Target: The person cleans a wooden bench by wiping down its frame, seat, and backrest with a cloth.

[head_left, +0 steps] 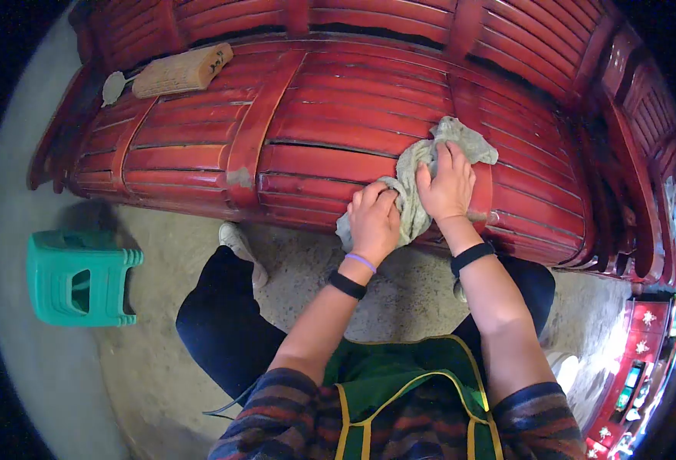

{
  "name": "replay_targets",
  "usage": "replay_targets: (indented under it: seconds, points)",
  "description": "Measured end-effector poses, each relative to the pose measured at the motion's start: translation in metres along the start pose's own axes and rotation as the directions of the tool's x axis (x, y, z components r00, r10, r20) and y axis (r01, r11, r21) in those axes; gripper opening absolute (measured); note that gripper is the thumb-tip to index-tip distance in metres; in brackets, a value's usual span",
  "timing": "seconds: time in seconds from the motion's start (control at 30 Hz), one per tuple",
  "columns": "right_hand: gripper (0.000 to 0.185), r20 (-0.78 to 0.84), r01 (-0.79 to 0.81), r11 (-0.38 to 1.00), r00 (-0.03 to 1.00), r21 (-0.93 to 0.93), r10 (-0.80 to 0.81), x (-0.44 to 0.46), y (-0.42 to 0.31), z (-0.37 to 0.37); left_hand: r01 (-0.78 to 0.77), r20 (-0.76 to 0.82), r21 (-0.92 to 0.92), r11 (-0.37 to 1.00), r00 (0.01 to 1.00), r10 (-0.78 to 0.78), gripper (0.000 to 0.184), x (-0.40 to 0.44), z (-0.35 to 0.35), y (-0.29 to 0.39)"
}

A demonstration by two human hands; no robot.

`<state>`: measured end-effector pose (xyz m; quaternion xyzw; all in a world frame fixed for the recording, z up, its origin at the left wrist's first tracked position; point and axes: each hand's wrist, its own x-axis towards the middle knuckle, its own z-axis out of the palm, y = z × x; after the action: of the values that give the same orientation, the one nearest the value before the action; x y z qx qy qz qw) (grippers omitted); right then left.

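Note:
A crumpled grey-white cloth (409, 201) lies twisted over the front part of a red slatted wooden bench (338, 115). My left hand (375, 218) is closed on its near end, by the front edge of the seat, with the fingers curled into the fabric. Farther up the seat and to the right, my right hand (448, 184) grips the cloth's other part, its fingers pressing down on it. The far corner of the fabric spreads out beyond my right fingertips. Both wrists wear black bands, and the left one also has a purple band.
A tan block-shaped object with dark markings (183, 70) rests on the left of the seat, beside a small pale round object (113, 88). On the concrete floor at left a green plastic stool (50, 280) lies on its side. A red cabinet (644, 330) stands at lower right.

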<state>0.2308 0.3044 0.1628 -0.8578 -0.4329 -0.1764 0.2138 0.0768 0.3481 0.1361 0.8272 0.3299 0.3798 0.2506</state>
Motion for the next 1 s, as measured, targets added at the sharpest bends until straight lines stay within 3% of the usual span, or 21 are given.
replay_targets:
  seconds: [0.2,0.3,0.33,0.43,0.53,0.6,0.73,0.77,0.87,1.0]
  points:
    - [0.056,0.023,-0.011,1.0,1.0,0.023,0.01,0.0,-0.001,-0.004,0.178,-0.246,-0.245,0.953,0.939,-0.239,0.014,0.002,0.002,-0.033]
    - [0.055,0.014,-0.015,0.999,1.0,0.044,0.014,0.001,-0.001,-0.004,0.38,-0.365,-0.342,0.859,0.789,-0.494,0.01,0.024,-0.034,-0.052]
    - [0.055,0.005,-0.013,0.999,1.0,0.05,0.013,0.001,-0.001,-0.004,0.412,-0.395,-0.301,0.86,0.767,-0.505,0.013,0.029,-0.046,-0.075]
    - [0.055,0.012,-0.023,0.999,1.0,0.046,0.022,0.001,0.0,-0.004,0.368,-0.52,-0.494,0.787,0.601,-0.607,0.013,0.059,-0.09,-0.067]
    - [0.055,0.021,-0.035,0.998,0.999,0.053,0.034,0.001,0.001,-0.003,0.295,-0.577,-0.29,0.911,0.705,-0.412,0.015,0.08,-0.104,-0.104]
    - [0.055,0.023,-0.04,0.997,0.999,0.063,0.038,0.002,0.001,-0.003,0.313,-0.517,0.015,0.95,0.815,-0.261,0.016,0.096,-0.107,-0.119]
    - [0.056,0.035,-0.048,0.996,0.998,0.072,0.046,0.002,0.0,-0.005,0.204,-0.235,0.534,0.82,0.968,-0.088,0.019,0.107,-0.094,-0.154]
    - [0.057,0.038,-0.049,0.996,0.998,0.069,0.046,0.002,0.0,-0.005,0.271,-0.224,0.584,0.766,0.96,-0.169,0.02,0.108,-0.096,-0.127]
    - [0.057,0.037,-0.044,0.997,0.998,0.063,0.042,0.001,0.002,-0.004,0.201,-0.076,0.693,0.692,0.975,-0.207,0.024,0.112,-0.098,-0.111]
    - [0.055,0.026,-0.041,0.996,0.999,0.081,0.039,0.002,0.001,-0.005,0.089,0.011,0.751,0.654,0.989,-0.147,0.03,0.116,-0.105,-0.098]
